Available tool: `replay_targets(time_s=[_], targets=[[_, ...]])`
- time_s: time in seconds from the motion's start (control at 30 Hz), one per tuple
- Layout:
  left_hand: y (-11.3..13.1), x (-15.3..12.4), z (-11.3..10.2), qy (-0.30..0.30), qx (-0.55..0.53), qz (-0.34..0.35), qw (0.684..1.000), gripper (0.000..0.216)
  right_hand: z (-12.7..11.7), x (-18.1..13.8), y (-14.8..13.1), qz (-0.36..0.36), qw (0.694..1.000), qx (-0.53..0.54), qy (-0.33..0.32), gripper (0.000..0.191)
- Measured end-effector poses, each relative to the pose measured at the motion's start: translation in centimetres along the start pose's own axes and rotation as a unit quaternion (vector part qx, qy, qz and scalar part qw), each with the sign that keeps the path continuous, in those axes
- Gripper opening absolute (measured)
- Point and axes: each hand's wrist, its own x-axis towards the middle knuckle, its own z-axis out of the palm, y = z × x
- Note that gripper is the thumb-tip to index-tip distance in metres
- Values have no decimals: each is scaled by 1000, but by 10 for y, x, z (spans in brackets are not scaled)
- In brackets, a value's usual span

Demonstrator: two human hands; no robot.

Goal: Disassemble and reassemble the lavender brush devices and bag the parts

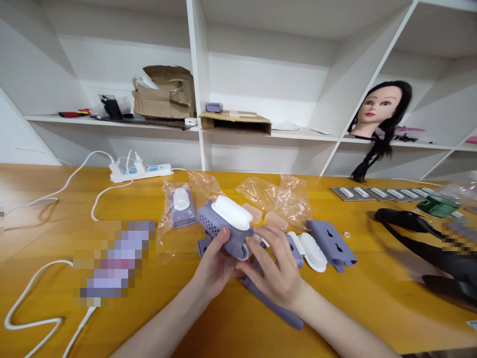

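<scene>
My left hand (218,266) grips a purple plastic holder (212,223) from below, with the thumb on its near side. Small round holes dot the holder's left part, and a white ribbed oval piece (231,213) sits on its top. At the holder's right end, the bent fingers of my right hand (279,271) press on it beside a small white part, mostly hidden. Below my right hand lies a long purple strip (276,306). To the right are a white oval dish (315,252) and a purple piece with keyhole slots (337,243).
Clear plastic bags (261,196) and a bagged purple piece (183,218) lie behind the hands. A pixelated device (119,263) with a white cable is at left, near a power strip (149,172). Black straps (410,243) lie at right. Shelves hold cardboard and a mannequin head (383,107).
</scene>
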Motion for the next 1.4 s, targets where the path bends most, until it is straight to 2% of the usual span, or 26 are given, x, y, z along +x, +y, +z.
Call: replay_targets(time_s=[0.27, 0.53, 0.67, 0.7, 0.77, 0.83, 0.87, 0.9, 0.97, 1.03, 1.07, 1.1, 1.13, 1.17, 1.23, 1.3, 1.37, 1.4], targets=[[-4, -4, 5, 34, -2, 6, 999, 22, 3, -12, 3, -60, 997, -48, 14, 47], [-8, -7, 12, 68, -11, 19, 997, 20, 5, -12, 0, -46, 999, -12, 10, 56], [-4, -6, 7, 43, 3, 32, 999, 25, 0, -6, 4, -14, 999, 33, 0, 58], [-2, -6, 5, 29, 6, 42, 999, 30, -2, -3, 4, 8, 999, 52, -7, 60], [2, -5, 1, 15, 1, 76, 997, 38, -5, 2, 5, 101, 990, 98, -30, 71], [6, -5, -2, 18, -7, 108, 994, 45, -8, 7, 5, 242, 953, 170, -67, 79], [7, -5, -3, 16, -7, 113, 993, 48, -8, 9, 4, 309, 920, 223, -95, 75], [7, -4, -4, 8, -1, 108, 994, 50, -7, 10, 4, 368, 875, 288, -123, 66], [5, -4, -4, -23, 22, 93, 995, 52, -4, 11, 3, 462, 755, 435, -164, 46], [0, -3, -4, -50, 48, 96, 993, 56, 0, 12, 3, 523, 630, 553, -156, 36], [-3, -3, -4, -57, 63, 103, 991, 60, 1, 12, 4, 539, 586, 589, -137, 33], [-5, -2, -6, -62, 79, 111, 989, 63, 2, 12, 5, 547, 562, 611, -112, 30], [-6, -2, -8, -69, 100, 114, 986, 66, 2, 12, 7, 545, 556, 621, -89, 30], [-5, -1, -11, -81, 122, 113, 983, 70, 1, 12, 10, 537, 566, 622, -71, 31], [4, -1, -18, -125, 159, 96, 975, 75, -4, 12, 19, 516, 612, 597, -54, 34], [21, -2, -24, -164, 147, 83, 972, 76, -13, 13, 31, 478, 690, 542, -45, 36], [40, -4, -25, -182, 141, 14, 973, 77, -24, 14, 41, 417, 778, 468, -52, 32], [48, -5, -23, -180, 158, -17, 971, 81, -29, 15, 43, 384, 811, 433, -81, 32]])
